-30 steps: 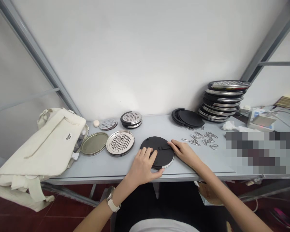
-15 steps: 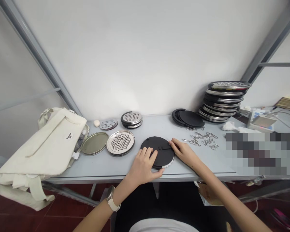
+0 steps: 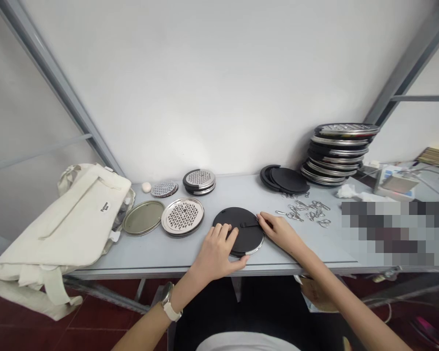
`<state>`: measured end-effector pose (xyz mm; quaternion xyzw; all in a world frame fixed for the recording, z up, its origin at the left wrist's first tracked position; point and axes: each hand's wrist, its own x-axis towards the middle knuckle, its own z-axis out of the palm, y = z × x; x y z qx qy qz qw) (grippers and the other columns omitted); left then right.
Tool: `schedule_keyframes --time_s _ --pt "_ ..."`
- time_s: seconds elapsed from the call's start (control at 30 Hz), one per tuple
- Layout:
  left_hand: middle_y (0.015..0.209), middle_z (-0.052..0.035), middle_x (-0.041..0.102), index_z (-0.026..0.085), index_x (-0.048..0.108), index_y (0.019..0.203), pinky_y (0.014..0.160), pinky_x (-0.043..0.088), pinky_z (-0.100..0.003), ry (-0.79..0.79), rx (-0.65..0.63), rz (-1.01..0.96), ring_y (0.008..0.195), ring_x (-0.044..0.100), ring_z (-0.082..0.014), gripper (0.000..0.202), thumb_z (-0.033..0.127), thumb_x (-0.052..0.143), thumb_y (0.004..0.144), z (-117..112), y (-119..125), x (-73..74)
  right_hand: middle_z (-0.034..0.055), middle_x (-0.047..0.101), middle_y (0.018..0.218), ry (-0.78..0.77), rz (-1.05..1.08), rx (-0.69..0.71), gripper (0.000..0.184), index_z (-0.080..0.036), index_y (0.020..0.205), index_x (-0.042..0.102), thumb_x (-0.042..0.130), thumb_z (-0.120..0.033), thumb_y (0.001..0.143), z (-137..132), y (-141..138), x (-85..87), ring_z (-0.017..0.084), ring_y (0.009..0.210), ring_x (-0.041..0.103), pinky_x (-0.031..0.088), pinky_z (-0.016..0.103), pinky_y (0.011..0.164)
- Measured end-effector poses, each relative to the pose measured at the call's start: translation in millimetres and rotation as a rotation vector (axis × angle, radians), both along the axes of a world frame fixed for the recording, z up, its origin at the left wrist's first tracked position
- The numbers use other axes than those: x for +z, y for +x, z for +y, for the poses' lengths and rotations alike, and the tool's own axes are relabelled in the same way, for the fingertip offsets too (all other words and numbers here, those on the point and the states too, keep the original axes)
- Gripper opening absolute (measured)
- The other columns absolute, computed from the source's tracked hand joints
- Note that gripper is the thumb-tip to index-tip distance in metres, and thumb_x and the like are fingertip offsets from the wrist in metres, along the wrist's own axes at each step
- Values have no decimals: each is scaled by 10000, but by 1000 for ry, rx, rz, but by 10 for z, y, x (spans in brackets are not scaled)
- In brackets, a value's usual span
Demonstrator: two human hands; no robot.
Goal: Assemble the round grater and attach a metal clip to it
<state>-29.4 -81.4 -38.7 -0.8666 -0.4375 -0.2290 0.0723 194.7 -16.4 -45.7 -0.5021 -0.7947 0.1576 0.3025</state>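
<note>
A black round disc (image 3: 243, 239) with a silvery rim edge at its near right lies flat on the table in front of me. My left hand (image 3: 217, 251) grips it from the near left, fingers over its top face and thumb by the near edge. At the far right edge, where a slot-like line ends, my right hand (image 3: 276, 229) is closed in a pinch. Its fingertips touch the rim; whatever lies between them is too small to make out. Several loose metal clips (image 3: 296, 208) are scattered beyond the right hand.
Left of the disc lie a round metal grater plate (image 3: 185, 216) and an olive round tray (image 3: 142, 218). Behind them are more grater discs (image 3: 200, 179). Black discs (image 3: 289, 179) and a tall stack (image 3: 338, 153) stand back right. A cream bag (image 3: 73, 219) covers the left end.
</note>
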Motion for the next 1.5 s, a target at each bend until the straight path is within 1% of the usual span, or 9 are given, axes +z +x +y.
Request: schedule_keyframes --time_s 0.43,0.77,1.07,1.5 --pt "1090 -134 552 127 534 1231 858 461 -436 16 2 -3 991 502 -294 552 493 554 819 -3 2 -6 -10 543 576 -3 21 -7 325 -226 668 388 348 -356 964 -17 3 7 149 519 488 309 258 551" --pt "1097 -139 548 119 529 1239 860 458 -444 9 -4 0 997 496 -300 556 493 538 828 7 -3 -12 -19 506 552 5 12 -12 327 -227 658 362 352 -356 958 -9 4 -12 145 503 461 294 258 544" --pt "1093 -138 548 116 533 1234 853 461 -442 15 -7 -2 994 497 -299 555 484 553 820 2 0 -12 1 545 591 7 -7 2 318 -230 696 413 323 -355 974 -4 4 -12 170 542 529 316 270 572" --pt "1094 -138 552 135 526 1236 844 463 -447 11 -10 -12 997 501 -299 545 485 555 819 3 1 -8 1 557 546 25 -4 -16 349 -226 643 421 341 -344 961 -14 -6 9 154 492 493 315 265 532"
